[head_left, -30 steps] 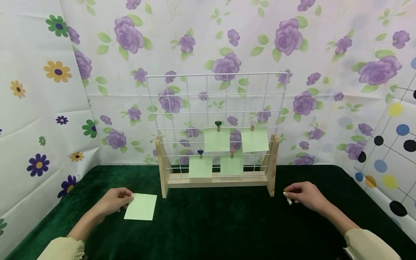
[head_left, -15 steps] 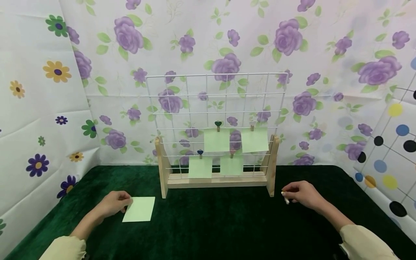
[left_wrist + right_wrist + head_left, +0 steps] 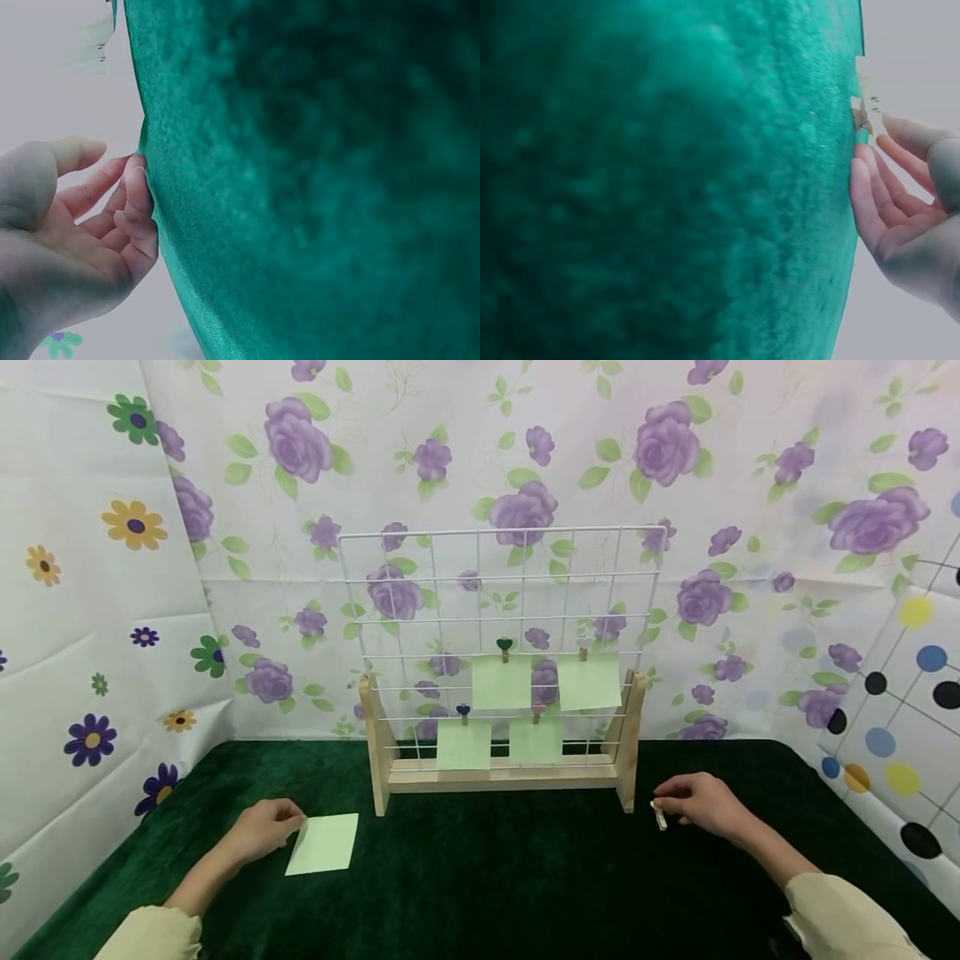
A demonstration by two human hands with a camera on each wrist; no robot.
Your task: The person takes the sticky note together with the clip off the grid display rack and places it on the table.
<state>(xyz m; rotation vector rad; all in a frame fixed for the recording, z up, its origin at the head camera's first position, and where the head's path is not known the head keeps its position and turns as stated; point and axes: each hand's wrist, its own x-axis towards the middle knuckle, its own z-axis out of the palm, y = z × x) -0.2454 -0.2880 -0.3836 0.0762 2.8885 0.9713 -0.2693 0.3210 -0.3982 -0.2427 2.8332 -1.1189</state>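
At the left of the head view, my left hand (image 3: 264, 828) pinches the upper left corner of a square pale green paper note (image 3: 326, 845), seen low over the green cloth. The left wrist view shows this hand's fingers bent at the cloth's edge, with the note out of sight. On the right, my right hand (image 3: 701, 802) holds a small pale clothespin (image 3: 659, 816) by its upper end, and the pin's other end points down toward the cloth. In the right wrist view the clothespin (image 3: 860, 116) shows just beyond the fingertips.
Between the hands, farther back, stands a white wire grid (image 3: 501, 578) in a wooden base (image 3: 498, 783). Several green notes (image 3: 501, 683) hang on it from heart-topped clothespins (image 3: 505, 649). Dark green cloth (image 3: 480, 877) covers the table; flowered sheets (image 3: 450, 468) enclose it.
The note has come slightly down and turned a little with my left hand. My right hand has shifted a little left with the clothespin. The grid and its notes stay as they were.
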